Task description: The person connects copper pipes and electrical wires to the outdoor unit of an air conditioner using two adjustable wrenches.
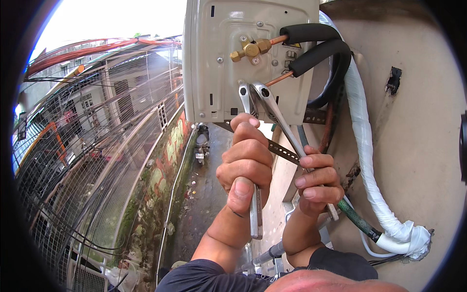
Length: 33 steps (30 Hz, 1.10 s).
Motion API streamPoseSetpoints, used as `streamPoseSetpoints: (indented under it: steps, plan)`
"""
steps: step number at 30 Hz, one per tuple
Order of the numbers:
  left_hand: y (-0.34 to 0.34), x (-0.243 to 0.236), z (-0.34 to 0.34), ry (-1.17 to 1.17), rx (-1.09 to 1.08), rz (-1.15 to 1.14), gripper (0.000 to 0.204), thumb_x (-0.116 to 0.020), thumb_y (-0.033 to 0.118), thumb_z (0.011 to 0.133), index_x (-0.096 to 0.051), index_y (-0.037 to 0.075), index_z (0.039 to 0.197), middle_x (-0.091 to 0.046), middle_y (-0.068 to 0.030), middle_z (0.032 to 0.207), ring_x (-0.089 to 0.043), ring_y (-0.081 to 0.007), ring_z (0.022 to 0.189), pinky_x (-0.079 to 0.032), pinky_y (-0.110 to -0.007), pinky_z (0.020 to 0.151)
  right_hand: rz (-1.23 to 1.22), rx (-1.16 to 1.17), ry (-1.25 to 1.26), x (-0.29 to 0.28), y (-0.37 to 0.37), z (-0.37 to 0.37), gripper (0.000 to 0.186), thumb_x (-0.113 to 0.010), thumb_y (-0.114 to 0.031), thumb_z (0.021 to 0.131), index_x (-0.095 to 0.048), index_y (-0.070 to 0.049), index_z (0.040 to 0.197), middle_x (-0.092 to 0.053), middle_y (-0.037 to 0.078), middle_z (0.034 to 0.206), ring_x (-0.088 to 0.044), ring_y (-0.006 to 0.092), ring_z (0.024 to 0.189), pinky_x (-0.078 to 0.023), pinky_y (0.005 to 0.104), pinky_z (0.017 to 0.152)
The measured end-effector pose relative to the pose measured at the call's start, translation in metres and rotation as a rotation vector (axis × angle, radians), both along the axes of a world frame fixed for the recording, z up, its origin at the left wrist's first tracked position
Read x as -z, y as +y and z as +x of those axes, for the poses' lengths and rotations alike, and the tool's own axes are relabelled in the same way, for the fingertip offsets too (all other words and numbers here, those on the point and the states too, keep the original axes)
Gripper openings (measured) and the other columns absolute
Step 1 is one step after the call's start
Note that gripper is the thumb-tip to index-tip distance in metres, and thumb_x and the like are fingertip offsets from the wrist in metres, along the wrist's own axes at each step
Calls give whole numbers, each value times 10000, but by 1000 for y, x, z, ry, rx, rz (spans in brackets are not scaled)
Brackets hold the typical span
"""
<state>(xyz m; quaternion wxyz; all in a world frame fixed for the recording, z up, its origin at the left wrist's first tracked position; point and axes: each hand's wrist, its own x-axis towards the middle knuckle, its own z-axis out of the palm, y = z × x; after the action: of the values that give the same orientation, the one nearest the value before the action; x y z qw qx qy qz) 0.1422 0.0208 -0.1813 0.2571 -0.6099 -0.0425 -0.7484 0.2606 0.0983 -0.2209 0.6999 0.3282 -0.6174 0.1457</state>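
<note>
My left hand [245, 160] is closed around the handle of a steel wrench [256, 214], held nearly upright. My right hand [318, 180] grips a second steel wrench [288, 129], which slants up to the left. Both look like adjustable wrenches. Their heads lie side by side at the lower pipe joint of a beige outdoor air-conditioner unit [199, 73]; they hide the fitting itself. A thin copper pipe [280, 78] runs from there into black foam insulation [321, 56]. Above sits a brass valve [251, 50], joined to another insulated copper pipe.
A white-wrapped pipe bundle [360, 121] runs down the wall [413, 136] at right, near a green hose [357, 217]. A perforated metal bracket [283, 151] passes behind my hands. Many cables [92, 160] hang at left; far below, a motorbike [201, 146] stands in an alley.
</note>
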Motion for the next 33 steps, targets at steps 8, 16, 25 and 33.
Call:
streamPoseSetpoints:
  steps: [8, 16, 25, 33]
  plan:
    - [0, 0, 1, 0, -21, 23, 363, -378, 307, 956, -410, 143, 634, -370, 18, 635, -399, -161, 657, -374, -396, 912, -42, 228, 117, -4, 5, 11, 167, -715, -318, 945, -683, -158, 983, -754, 85, 1025, -664, 297, 996, -558, 378, 819]
    - [5, -7, 1, 13, -38, 83, 345, -364, 288, 974, -386, 151, 657, -340, 22, 634, -393, -148, 646, -387, -358, 907, -237, 255, -51, 4, -31, 22, 514, -698, -628, 836, -511, -174, 991, -741, 69, 1022, -633, 267, 917, -527, 337, 797]
    - [2, 2, -4, 25, 25, -12, 443, -388, 391, 927, -493, 121, 593, -453, -25, 620, -427, -209, 696, -314, -501, 926, -2, 189, -474, -6, -26, 60, 686, -586, -783, 867, -710, -146, 1089, -709, 183, 1267, -567, 397, 1181, -454, 502, 1028]
    - [-4, 0, -4, 54, 10, -58, 399, -411, 347, 946, -472, 117, 626, -436, -16, 649, -427, -187, 696, -343, -441, 948, -38, -258, 176, 5, -38, -1, 516, -389, -458, 1104, -469, -119, 723, -484, 10, 501, -515, 188, 519, -557, 447, 683]
